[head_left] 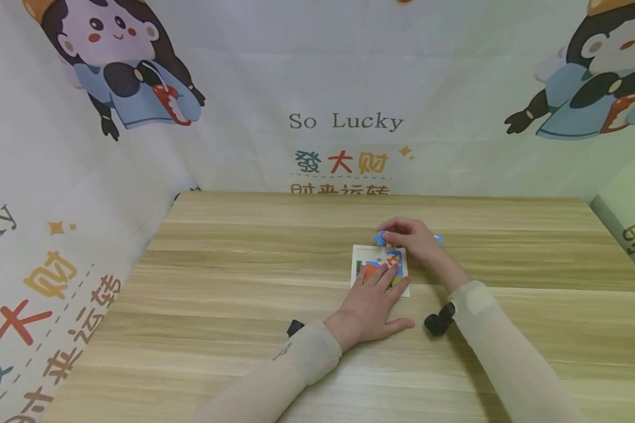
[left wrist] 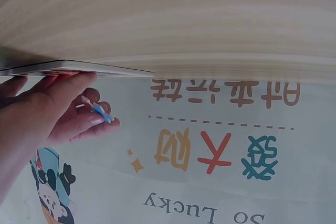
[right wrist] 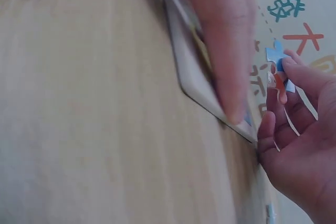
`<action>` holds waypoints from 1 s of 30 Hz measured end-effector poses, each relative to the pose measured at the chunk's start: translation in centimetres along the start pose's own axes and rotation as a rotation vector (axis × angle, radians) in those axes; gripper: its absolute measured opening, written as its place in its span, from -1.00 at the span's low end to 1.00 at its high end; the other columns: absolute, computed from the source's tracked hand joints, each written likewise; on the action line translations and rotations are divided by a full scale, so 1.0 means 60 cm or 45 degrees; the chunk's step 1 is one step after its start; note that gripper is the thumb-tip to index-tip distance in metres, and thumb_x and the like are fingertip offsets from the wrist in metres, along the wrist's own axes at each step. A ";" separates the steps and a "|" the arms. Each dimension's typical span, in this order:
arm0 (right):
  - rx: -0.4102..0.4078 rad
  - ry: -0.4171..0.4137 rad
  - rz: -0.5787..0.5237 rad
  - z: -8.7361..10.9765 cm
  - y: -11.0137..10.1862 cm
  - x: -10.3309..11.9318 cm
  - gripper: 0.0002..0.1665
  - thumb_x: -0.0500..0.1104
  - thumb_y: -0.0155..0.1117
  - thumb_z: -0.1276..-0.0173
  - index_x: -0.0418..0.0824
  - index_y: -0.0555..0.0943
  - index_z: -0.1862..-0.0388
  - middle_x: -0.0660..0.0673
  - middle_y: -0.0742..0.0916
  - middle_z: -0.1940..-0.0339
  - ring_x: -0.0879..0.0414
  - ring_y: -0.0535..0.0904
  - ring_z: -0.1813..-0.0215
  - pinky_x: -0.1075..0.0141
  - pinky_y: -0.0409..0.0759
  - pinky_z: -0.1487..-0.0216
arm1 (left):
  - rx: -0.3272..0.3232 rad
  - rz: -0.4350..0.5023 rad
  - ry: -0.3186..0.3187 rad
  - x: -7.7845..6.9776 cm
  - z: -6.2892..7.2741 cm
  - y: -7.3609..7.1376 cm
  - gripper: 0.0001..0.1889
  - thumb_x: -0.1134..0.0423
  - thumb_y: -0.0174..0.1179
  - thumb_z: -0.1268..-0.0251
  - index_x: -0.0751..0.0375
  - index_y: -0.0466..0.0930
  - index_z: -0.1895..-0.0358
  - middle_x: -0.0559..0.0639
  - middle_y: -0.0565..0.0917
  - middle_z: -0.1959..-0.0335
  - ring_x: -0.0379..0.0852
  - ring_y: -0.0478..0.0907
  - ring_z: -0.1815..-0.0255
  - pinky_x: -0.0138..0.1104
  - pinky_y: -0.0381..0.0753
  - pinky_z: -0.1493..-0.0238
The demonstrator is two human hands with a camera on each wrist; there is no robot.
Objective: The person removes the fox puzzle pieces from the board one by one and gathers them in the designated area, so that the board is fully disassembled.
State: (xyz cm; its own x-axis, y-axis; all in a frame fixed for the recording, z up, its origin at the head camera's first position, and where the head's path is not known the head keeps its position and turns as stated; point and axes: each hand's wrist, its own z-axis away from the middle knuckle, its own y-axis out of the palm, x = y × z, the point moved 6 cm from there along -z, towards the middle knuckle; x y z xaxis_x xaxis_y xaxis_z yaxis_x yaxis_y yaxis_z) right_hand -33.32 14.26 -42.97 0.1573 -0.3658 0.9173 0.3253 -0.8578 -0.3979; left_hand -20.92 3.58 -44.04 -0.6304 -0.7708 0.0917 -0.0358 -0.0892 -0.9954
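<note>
1. Puzzle board (head_left: 364,252) lies flat on table (head_left: 217,264), in from middle of far edge. Left hand (head_left: 369,302) rests on it, fingers straight and spread apart, covering its near part.
2. Right hand (head_left: 414,236) pinches puzzle piece (right wrist: 277,73) between thumb and fingers; piece at fingertips, raised off table, just beyond board's far edge.
3. Blue bit (head_left: 440,239), partly hidden, just right of right hand, toward table's far edge.
</note>
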 end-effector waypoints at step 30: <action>-0.178 0.039 -0.057 0.045 -0.105 -0.004 -0.53 -0.16 0.20 -0.49 -0.48 0.52 -0.21 0.27 0.69 0.30 0.36 0.66 0.24 0.41 0.73 0.13 | -0.007 0.021 -0.008 -0.002 0.003 -0.002 -0.17 -0.47 -0.16 -0.37 -0.13 0.08 -0.59 0.00 0.13 -0.62 -0.02 0.11 -0.62 0.06 0.22 -0.55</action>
State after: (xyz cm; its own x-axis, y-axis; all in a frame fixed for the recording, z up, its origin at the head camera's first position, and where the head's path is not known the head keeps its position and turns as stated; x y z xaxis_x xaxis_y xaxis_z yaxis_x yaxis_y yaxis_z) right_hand -32.87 20.73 -40.72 0.1161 -0.3350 0.9350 0.1981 -0.9147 -0.3523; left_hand -20.73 3.57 -43.93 -0.6263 -0.7759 0.0757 -0.0301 -0.0730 -0.9969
